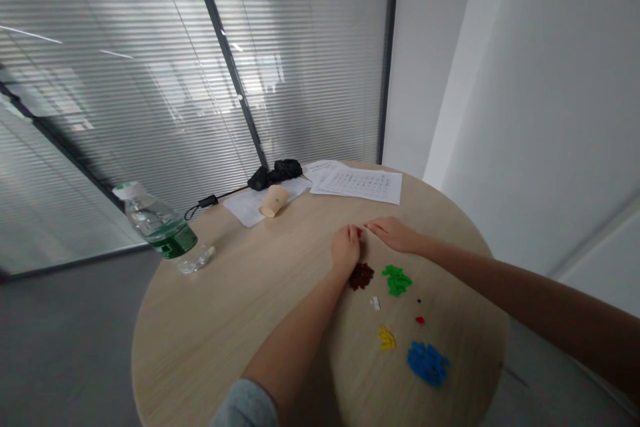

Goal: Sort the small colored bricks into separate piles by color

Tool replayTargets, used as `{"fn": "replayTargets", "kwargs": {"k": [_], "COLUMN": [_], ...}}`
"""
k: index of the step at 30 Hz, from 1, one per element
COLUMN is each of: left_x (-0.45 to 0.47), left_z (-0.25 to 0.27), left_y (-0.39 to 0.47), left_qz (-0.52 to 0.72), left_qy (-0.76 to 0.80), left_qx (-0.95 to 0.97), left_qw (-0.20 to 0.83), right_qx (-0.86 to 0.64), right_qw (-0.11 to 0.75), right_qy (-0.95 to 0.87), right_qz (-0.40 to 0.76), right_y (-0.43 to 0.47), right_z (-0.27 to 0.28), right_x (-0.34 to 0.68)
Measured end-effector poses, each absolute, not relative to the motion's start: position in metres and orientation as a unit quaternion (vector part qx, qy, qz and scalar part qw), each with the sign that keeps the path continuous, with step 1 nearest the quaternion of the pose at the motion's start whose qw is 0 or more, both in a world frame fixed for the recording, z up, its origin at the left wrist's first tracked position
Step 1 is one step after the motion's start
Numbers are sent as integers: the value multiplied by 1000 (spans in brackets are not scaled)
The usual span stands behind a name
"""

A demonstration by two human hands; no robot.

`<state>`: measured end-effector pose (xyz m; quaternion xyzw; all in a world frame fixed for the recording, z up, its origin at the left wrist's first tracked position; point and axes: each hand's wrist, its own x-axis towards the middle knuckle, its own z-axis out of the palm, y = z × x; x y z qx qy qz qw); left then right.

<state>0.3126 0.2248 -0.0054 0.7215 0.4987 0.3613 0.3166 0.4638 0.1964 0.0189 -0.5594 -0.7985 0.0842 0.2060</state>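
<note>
My left hand (347,248) is closed above the table, its fingers curled inward. A small red piece (359,232) shows at its fingertips. Facing it from the right, my right hand (395,234) has its fingers pressed together, the tips close to the left hand. What these fingers hold, if anything, is too small to make out. Just below the left hand lies a pile of dark brown pieces (361,276). Beside that sits a heap of green pieces (397,280). Nearer to me are white pieces (375,303), yellow pieces (386,337), red pieces (420,320) and blue pieces (428,363).
On the round wooden table (225,320), a clear water bottle (167,230) tilts in view at the left edge. Toward the back are a paper cup (274,201) on its side, a black bundle (285,172) with a cord, and printed sheets (363,183). Blinds stand behind.
</note>
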Motion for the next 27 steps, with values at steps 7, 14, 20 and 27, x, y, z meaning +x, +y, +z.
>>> {"fn": "replayTargets", "kwargs": {"k": [7,14,20,27], "left_x": [340,335,289,258], "left_z": [-8,2,6,0], "left_y": [239,253,256,235], "left_qz": [372,446,526,489], "left_qy": [417,361,405,429], "left_qx": [703,569,425,382], "left_qw": [440,589,615,656], "right_qx": [-567,-561,-491,-418], "right_qw": [265,310,322,320], "right_qy": [-772,-752,-775,-791], "right_qz": [111,152,232,311], "right_y": [187,186,200,211], "right_z": [13,2,-2,-13], "right_x": [483,489,455,432]}}
